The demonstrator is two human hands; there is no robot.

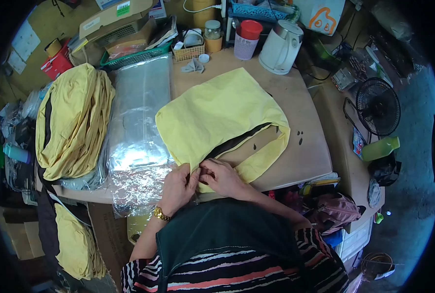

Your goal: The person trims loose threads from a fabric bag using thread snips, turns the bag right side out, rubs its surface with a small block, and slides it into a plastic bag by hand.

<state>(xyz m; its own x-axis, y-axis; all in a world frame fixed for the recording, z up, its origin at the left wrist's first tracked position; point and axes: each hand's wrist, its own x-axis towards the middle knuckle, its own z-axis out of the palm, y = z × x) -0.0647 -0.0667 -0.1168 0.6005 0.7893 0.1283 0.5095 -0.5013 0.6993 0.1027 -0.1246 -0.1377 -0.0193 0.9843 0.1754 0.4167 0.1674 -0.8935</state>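
A yellow cloth bag with a dark inner edge lies on the brown work table, its strap looping round on the right. At the bag's near corner, my left hand pinches the fabric between thumb and fingers. My right hand is right beside it, its fingers also closed on the bag's edge. The fingertips of both hands meet there, and whatever small part lies between them is hidden. To the left of the bag, a stack of clear plastic sleeves reaches down to the table's front edge.
A tall pile of folded yellow bags stands at the left, with more yellow cloth below. Along the back are a white kettle, a lidded cup and a green basket. A black fan stands right.
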